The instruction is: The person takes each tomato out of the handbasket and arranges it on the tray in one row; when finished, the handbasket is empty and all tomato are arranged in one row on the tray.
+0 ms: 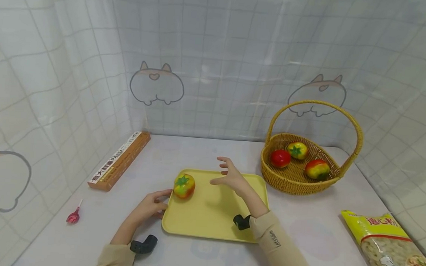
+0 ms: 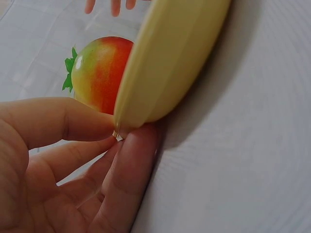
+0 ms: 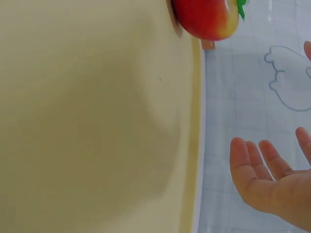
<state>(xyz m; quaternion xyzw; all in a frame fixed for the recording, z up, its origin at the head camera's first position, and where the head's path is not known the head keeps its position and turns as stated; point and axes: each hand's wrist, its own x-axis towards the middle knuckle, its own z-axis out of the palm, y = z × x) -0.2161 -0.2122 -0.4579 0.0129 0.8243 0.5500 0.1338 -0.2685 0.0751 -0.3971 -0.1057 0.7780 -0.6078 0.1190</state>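
Observation:
A yellow tray (image 1: 208,214) lies on the table, and a red-and-yellow tomato-like fruit (image 1: 184,186) with a green leafy top sits near its far left corner. My left hand (image 1: 152,205) is at the tray's left edge. In the left wrist view its thumb and fingers (image 2: 138,160) pinch the tray rim. Over the tray's right half my right hand (image 1: 235,178) hovers with fingers spread and loosely bent, holding nothing. The right wrist view shows that hand (image 3: 272,182) apart from both tray and fruit.
A wicker basket (image 1: 286,185) with a tall handle stands at the back right, holding a red fruit (image 1: 280,158) and two red-and-yellow ones. A bag of pale food (image 1: 392,254) lies at front right. On the left are a long pasta box (image 1: 121,160) and a pink lollipop (image 1: 73,216).

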